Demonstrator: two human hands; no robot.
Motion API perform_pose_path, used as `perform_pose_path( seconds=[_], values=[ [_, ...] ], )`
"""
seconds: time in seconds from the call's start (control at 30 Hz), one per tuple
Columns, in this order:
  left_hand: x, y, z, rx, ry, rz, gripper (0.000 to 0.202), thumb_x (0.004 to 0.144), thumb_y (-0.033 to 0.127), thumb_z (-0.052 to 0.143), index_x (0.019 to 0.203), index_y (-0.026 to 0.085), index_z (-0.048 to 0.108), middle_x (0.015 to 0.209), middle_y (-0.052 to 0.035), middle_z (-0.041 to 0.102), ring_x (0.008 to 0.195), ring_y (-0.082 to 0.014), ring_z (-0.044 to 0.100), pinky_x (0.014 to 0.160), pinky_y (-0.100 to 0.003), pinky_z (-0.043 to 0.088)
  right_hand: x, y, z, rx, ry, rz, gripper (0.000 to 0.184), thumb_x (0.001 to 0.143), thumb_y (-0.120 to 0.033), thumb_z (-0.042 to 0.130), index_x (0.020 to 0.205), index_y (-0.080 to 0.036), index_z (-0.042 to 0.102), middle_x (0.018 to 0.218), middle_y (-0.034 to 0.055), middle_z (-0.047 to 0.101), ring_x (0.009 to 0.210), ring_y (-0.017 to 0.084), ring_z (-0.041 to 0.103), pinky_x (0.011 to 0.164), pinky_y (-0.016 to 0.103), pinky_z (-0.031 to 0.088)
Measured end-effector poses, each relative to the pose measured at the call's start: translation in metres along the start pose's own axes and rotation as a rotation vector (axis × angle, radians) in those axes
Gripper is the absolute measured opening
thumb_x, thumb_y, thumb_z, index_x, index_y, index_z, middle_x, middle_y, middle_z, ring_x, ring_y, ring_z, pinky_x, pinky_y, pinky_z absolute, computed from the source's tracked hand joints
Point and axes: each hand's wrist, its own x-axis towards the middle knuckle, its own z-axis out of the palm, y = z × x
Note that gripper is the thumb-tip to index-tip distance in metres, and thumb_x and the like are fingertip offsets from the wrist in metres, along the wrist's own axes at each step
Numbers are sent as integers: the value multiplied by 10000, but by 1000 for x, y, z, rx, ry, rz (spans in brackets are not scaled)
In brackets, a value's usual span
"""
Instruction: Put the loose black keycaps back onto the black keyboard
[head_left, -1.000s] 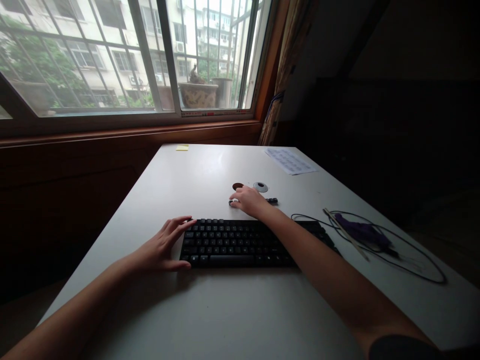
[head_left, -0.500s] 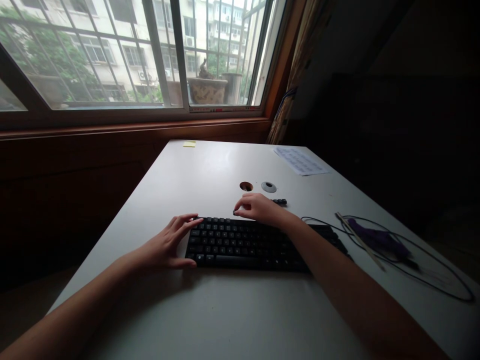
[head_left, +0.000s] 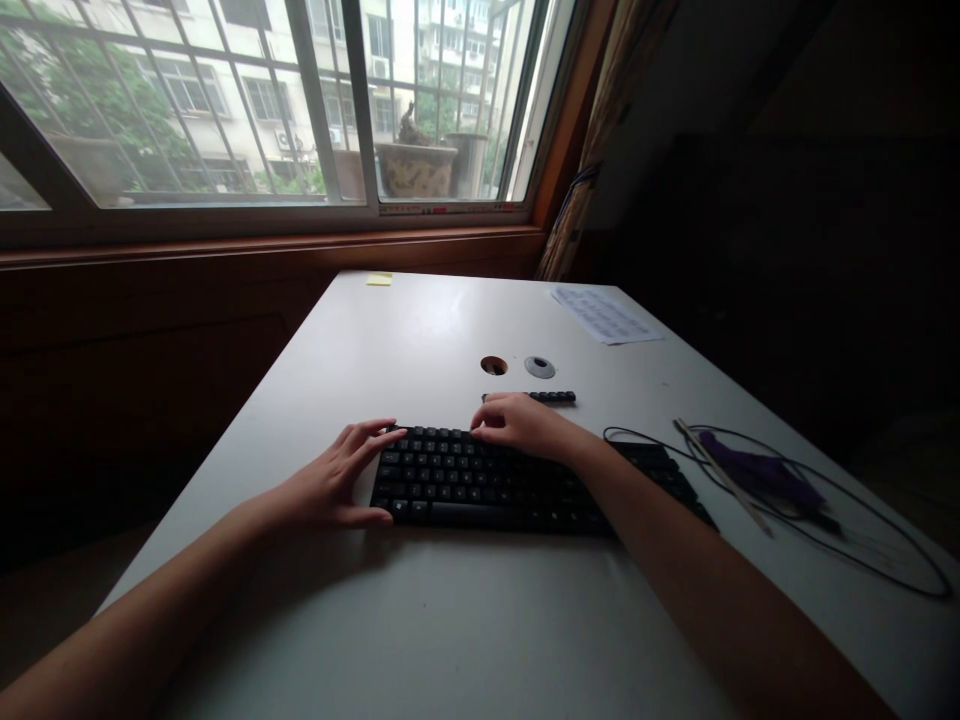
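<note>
A black keyboard [head_left: 465, 478] lies on the white table, its key rows facing me. My left hand [head_left: 346, 480] braces its left end, thumb at the front corner and fingertips at the back corner. Over the back row, my right hand [head_left: 517, 425] has thumb and fingers pinched together on a small black keycap, mostly hidden by the fingers now. Several keycaps [head_left: 424, 433] show in the back row to the left of that hand. Just behind the right hand, a line of loose black keycaps [head_left: 555, 397] rests on the table, partly covered by it.
A black cable [head_left: 885, 505] loops on the right around a purple cloth-like item [head_left: 757, 470] and a thin stick [head_left: 720, 475]. Farther back are a round table hole [head_left: 493, 366], a grey ring [head_left: 539, 367], printed paper [head_left: 607, 315] and a yellow note [head_left: 379, 279].
My right hand has brought the keycap from just behind the keyboard down to its back row. The left hand stays at the keyboard's left end. The view has tilted slightly.
</note>
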Motion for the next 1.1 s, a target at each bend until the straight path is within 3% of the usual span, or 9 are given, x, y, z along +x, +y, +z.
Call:
perform_pose_path(
  seconds=[0.53, 0.77, 1.1],
  values=[
    [-1, -1, 0, -5, -6, -11, 968, 847, 554, 743, 1597, 366, 160, 1582, -144, 267, 1439, -392, 323, 1150, -624, 393, -8, 7, 20, 77, 122, 2, 98, 835, -289, 709, 858, -195, 691, 848, 28, 643, 759, 155, 613, 709, 294, 489],
    [-1, -1, 0, -8, 1, 1, 966, 848, 547, 744, 1597, 359, 164, 1575, -158, 272, 1434, -397, 339, 1145, -629, 397, -10, 15, 20, 283, 64, 55, 239, 903, -415, 653, 1006, -202, 693, 1111, 83, 636, 923, 182, 678, 830, 314, 542],
    [-1, 0, 1, -4, -2, 2, 964, 852, 559, 738, 1597, 358, 161, 1583, -153, 258, 1442, -392, 330, 1155, -625, 388, -6, 10, 20, 352, 10, 156, 211, 887, -367, 668, 1012, -203, 713, 1019, 68, 745, 955, 210, 683, 857, 337, 529]
  ],
)
